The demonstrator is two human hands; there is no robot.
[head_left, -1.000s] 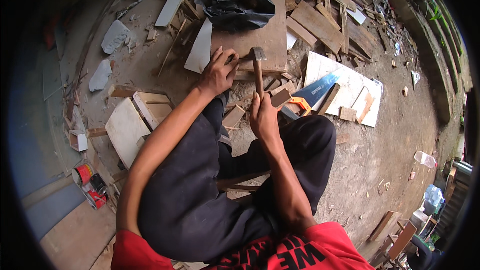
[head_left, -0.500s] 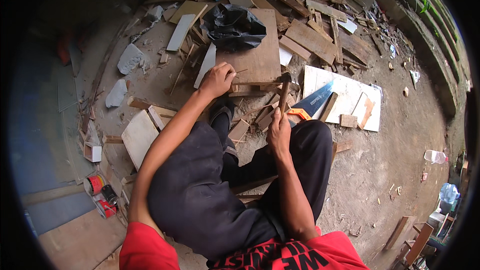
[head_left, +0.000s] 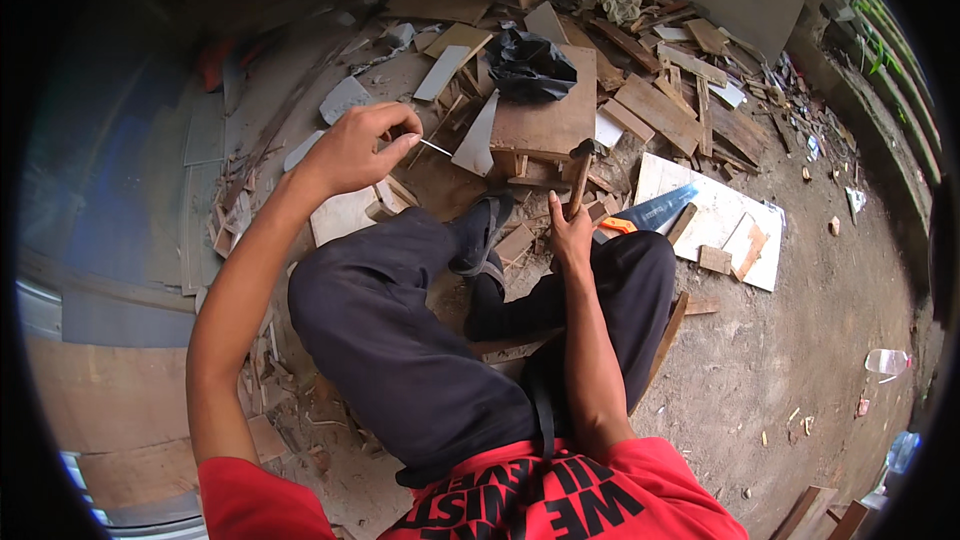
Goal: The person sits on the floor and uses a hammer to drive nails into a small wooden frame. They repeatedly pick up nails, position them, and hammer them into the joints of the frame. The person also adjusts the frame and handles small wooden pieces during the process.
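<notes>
My left hand (head_left: 362, 148) is raised to the left of a low wooden block or bench (head_left: 545, 130). Pinched between its thumb and fingers is a thin, shiny nail (head_left: 436, 148), pointing right and slightly downward. My right hand (head_left: 572, 235), above my right knee, grips a hammer (head_left: 580, 183) by its wooden handle. The dark hammer head is up, near the bench's front right corner, and I cannot tell whether it touches the wood. A crumpled black plastic bag (head_left: 530, 67) rests on the bench's far part.
A handsaw (head_left: 655, 208) with an orange handle lies on a white board (head_left: 745, 240) to the right, beside small wood offcuts (head_left: 715, 259). Scrap planks (head_left: 660, 110) pile up behind the bench. Concrete lumps (head_left: 345, 100) lie at left, a clear plastic bottle (head_left: 886, 362) far right.
My left hand has moved left and up, away from the bench edge, carrying the nail. My right hand still holds the hammer upright. The view has shifted, so the scene sits further right.
</notes>
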